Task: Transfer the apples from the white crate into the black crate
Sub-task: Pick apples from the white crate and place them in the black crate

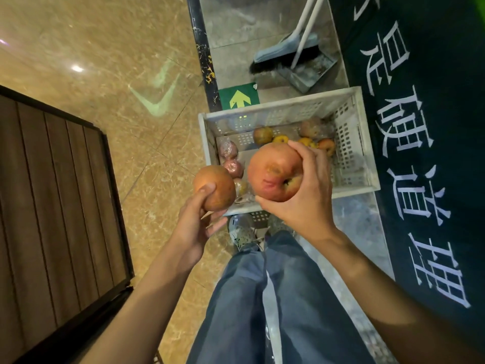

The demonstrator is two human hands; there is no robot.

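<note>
Your trousers (262, 298) and both forearms fill the near edge, and above the near rim of the white crate (366, 143) each hand carries one apple. Your left hand (195, 228) cups a smaller russet apple (219, 187) from below, thumb pressed on its front, just over the crate's near left corner. Your right hand (304, 198) is wrapped round a larger red apple (273, 172), fingers over the top and thumb beneath, above the crate's middle. The two apples are near each other without touching.

By the look of it, these two are out of the crate and not yet delivered. The black crate does not show anywhere around the white one, so I cannot tell how many it holds. Work remains: along the crate's far wall lie several loose fruits (263, 135), and against its left wall some in clear wrapping (228, 151). Beyond the crate stand a broom and dustpan (301, 64). To its right runs a dark mat (433, 74) with white characters.
</note>
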